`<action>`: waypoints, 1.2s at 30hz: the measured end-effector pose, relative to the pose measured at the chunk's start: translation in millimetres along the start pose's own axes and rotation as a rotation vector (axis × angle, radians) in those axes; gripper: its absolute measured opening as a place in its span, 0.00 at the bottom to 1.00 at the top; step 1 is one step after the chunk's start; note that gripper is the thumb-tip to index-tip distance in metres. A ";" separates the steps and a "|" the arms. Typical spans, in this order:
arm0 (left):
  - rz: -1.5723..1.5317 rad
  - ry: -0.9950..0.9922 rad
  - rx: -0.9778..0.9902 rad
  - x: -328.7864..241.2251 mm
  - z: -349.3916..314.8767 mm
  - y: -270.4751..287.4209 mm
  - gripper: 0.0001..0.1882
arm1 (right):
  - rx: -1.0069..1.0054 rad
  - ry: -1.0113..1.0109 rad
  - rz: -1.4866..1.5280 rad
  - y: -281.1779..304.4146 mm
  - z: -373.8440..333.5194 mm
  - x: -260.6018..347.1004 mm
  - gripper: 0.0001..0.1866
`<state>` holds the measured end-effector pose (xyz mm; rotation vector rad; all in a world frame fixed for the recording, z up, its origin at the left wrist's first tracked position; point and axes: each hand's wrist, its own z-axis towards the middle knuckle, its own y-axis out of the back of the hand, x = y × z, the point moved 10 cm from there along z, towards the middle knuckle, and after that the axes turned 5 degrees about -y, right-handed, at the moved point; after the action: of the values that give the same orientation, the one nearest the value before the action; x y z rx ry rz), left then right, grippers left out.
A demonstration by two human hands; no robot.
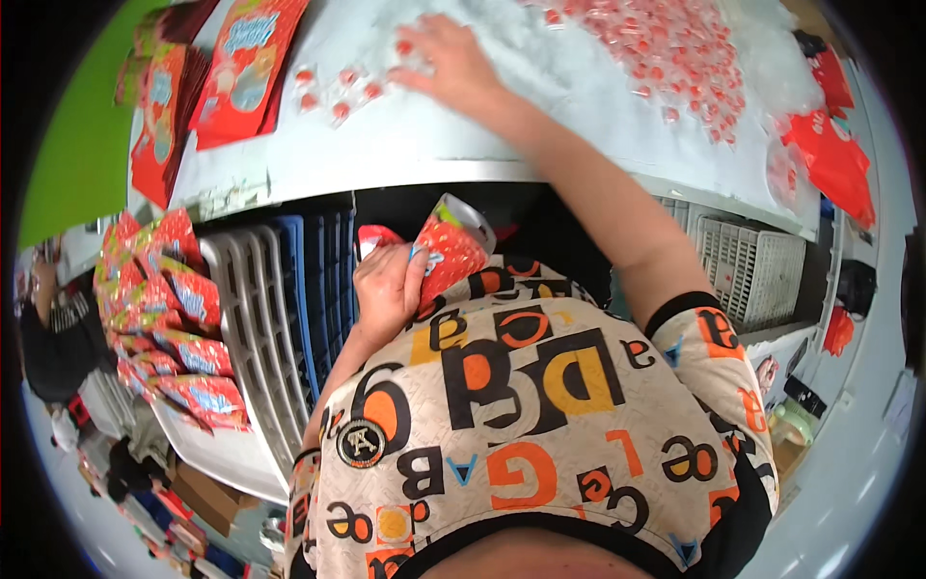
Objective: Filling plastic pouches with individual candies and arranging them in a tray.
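My left hand (388, 285) is closed round a red printed pouch (450, 253), held against my lap just below the table edge. The pouch's clear or silvery end points up. My right hand (446, 66) stretches over the white table (405, 145), its fingers apart and slightly blurred. A small clear-wrapped red piece (403, 46) lies between its thumb and fingertips; whether they touch it I cannot tell. Several like wrapped pieces (341, 94) are scattered left of that hand. A large spread of them (656, 58) covers the table's far right.
Flat red pouches (249, 82) are stacked on the table's left. Plump red pouches (178, 318) fill a white crate (253, 318) beside a blue crate (328, 280). A white basket (750, 270) sits under the table at right. Red bags (831, 164) hang past the right edge.
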<state>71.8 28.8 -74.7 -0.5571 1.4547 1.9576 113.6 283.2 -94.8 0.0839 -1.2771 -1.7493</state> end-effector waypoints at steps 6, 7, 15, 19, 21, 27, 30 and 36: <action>-0.005 0.035 -0.019 9.0 -5.0 -0.6 0.07 | 0.050 -0.061 -0.122 -27.9 8.8 30.1 0.32; 0.002 0.033 -0.024 9.6 -5.7 1.1 0.07 | 0.051 -0.060 0.065 -21.7 12.1 32.3 0.30; 0.001 0.031 -0.018 10.2 -3.4 -1.7 0.08 | -0.255 0.033 -0.337 72.4 55.5 -66.9 0.21; 0.006 -0.003 -0.020 7.2 2.4 -2.5 0.09 | 0.157 -0.126 -0.357 45.6 42.1 -103.1 0.21; 0.021 0.012 -0.026 7.9 0.7 -2.6 0.09 | 0.133 -0.092 -0.357 51.6 17.2 -94.7 0.21; 0.008 0.024 0.005 8.5 2.6 -7.5 0.09 | 0.050 -0.144 0.136 105.3 -35.8 -96.2 0.23; 0.024 0.008 0.034 7.7 4.6 -8.7 0.08 | -0.360 -0.022 0.341 182.6 -39.8 -89.8 0.12; 0.031 -0.008 0.058 3.4 5.1 -15.1 0.08 | -0.064 -0.157 0.092 141.3 -64.1 -108.9 0.16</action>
<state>80.2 37.3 -85.7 -0.5035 1.5190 1.9324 298.2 311.4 -62.3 -0.1498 -1.3149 -1.7431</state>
